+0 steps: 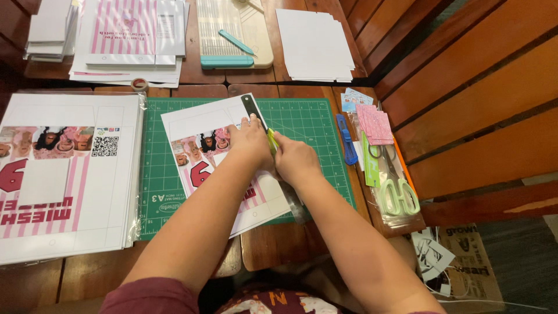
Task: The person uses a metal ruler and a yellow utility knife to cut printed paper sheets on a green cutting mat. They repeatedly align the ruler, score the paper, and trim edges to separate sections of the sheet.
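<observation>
left hand (250,139) flat, pinning ruler (253,110) on printed sheet (197,145) | right hand (293,157) closed on yellow-green cutter (272,141) | risk: ruler slips on green mat (308,122), cut strays toward pinning fingers

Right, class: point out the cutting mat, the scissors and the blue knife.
cutting mat (314,125), head view, bare green top right part
scissors (399,195), head view, pale green handles
blue knife (347,139), head view, mid body

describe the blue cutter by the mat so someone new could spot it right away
Start at the green cutting mat in the middle of the wooden table. Just off its right edge lies a slim blue utility knife, lengthwise. It is the only solid blue tool there, left of the pink paper slips and pale green scissors.
</observation>
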